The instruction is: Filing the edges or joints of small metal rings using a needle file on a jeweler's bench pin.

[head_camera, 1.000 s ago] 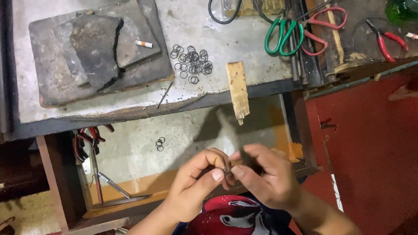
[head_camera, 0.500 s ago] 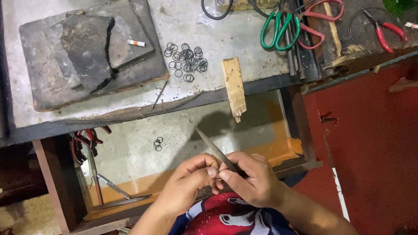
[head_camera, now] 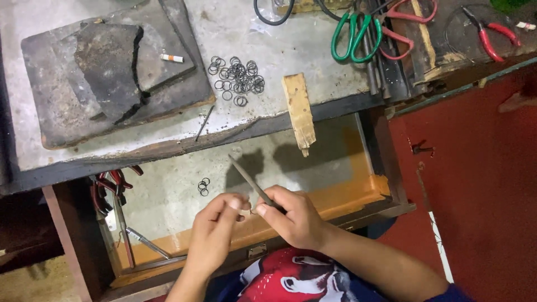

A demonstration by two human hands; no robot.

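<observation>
Right hand: the right hand [head_camera: 296, 221] is closed around the handle end of a slim metal file [head_camera: 250, 182], whose blade slants up and to the left over the open drawer.
Left hand: the left hand [head_camera: 215, 232] has thumb and fingertips pinched together just beside the file's lower end; whatever they pinch is too small to make out, perhaps one of the little rings.
Change: a second ago both hands were bunched close with no tool showing; half a second ago the file already stood out between them, and now it lies lower and more to the left, its tip nearer the loose rings in the drawer. I judge the work has gone from fingering a small piece to filing it.
Drawer: an open wooden drawer [head_camera: 358, 193] with an orange rim holds a few small metal rings [head_camera: 202, 186] left of the file tip, red-handled pliers [head_camera: 109, 187] at the left wall and a metal rod-like tool [head_camera: 146, 241] near the front.
Bench edge: a wooden bench pin [head_camera: 298, 112] juts out over the drawer; a thin nail or wire [head_camera: 204, 123] lies left of it.
Bench top: a heap of metal rings [head_camera: 236, 78] lies beside a cracked dark slab [head_camera: 106, 78] with a cigarette [head_camera: 171, 58] on it.
Far right: green-handled scissors [head_camera: 352, 33] and red-handled cutters [head_camera: 492, 36] rest among other tools.
</observation>
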